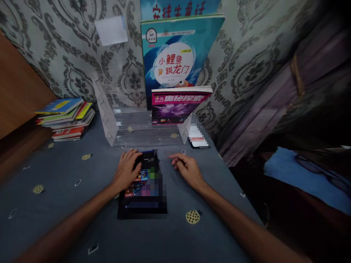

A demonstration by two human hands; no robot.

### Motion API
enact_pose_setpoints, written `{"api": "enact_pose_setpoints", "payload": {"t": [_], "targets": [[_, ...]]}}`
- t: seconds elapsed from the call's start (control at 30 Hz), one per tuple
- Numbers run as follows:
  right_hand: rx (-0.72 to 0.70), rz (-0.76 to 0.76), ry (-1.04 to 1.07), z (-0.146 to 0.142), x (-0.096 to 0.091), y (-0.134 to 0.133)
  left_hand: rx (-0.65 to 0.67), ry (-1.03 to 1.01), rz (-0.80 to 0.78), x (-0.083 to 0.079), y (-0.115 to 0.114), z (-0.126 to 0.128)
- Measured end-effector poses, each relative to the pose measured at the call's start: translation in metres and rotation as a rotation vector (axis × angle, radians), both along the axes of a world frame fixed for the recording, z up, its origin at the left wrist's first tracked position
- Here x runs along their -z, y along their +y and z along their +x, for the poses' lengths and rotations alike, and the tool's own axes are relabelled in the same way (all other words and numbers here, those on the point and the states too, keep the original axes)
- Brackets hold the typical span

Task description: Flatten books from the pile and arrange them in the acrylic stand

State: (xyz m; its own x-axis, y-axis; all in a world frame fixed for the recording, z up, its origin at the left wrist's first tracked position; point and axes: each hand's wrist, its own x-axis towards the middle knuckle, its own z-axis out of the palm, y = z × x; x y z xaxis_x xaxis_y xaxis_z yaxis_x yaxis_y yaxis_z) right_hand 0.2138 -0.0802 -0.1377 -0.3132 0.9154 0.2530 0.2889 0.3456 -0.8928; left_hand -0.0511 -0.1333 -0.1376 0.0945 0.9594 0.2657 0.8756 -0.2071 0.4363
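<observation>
A dark-covered book (134, 191) with small colourful pictures lies flat on the patterned cloth (104, 223); its right part is blurred by pixelation. My left hand (126, 168) rests on the upper left of this book, fingers stretched forward and thumb apart. Right of the book, my right hand (188, 168) hovers over or touches the cloth; which one I cannot tell. Its index finger points left, the others curl loosely, and nothing shows in it. Just beyond both hands stands a clear tiered book rack (131, 137). A purple-and-pink book (175, 107) leans in its front right tier.
Behind, a blue-green book (175, 36) stands upright with another blue book (181, 10) above it. Several books lie in a stack (67, 113) at the left. A pixelated white item (197, 136) sits right of the rack. Glasses (312, 165) lie on blue cloth (287, 173).
</observation>
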Motion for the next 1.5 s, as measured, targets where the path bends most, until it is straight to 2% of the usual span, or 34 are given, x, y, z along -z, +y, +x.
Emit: {"api": "enact_pose_setpoints", "payload": {"t": [0.2, 0.4, 0.5, 0.67, 0.83, 1.07, 1.33, 1.5], "targets": [[0.08, 0.11, -0.047, 0.003, 0.001, 0.001, 0.062, 0.03, -0.029, -0.005, 0.021, 0.035], [0.09, 0.242, -0.141, 0.005, -0.005, 0.0, 0.091, 0.01, -0.019, -0.004, 0.036, 0.054], [0.062, 0.296, -0.198, 0.005, -0.003, 0.0, 0.117, -0.035, 0.014, 0.0, 0.038, 0.051], [0.027, 0.323, -0.314, 0.004, 0.005, 0.0, 0.107, -0.109, 0.102, -0.002, 0.039, 0.028], [0.014, 0.377, -0.441, 0.0, 0.005, 0.0, 0.059, -0.012, 0.126, -0.011, 0.04, 0.014], [-0.04, 0.437, -0.611, -0.012, -0.004, 0.003, 0.073, 0.225, 0.112, -0.013, 0.038, 0.022], [0.027, 0.354, -0.599, -0.005, 0.002, 0.009, 0.064, 0.313, 0.069, -0.015, 0.035, 0.027], [0.044, 0.339, -0.507, 0.0, -0.006, 0.011, 0.134, 0.432, 0.084, -0.016, 0.041, 0.021]]}}
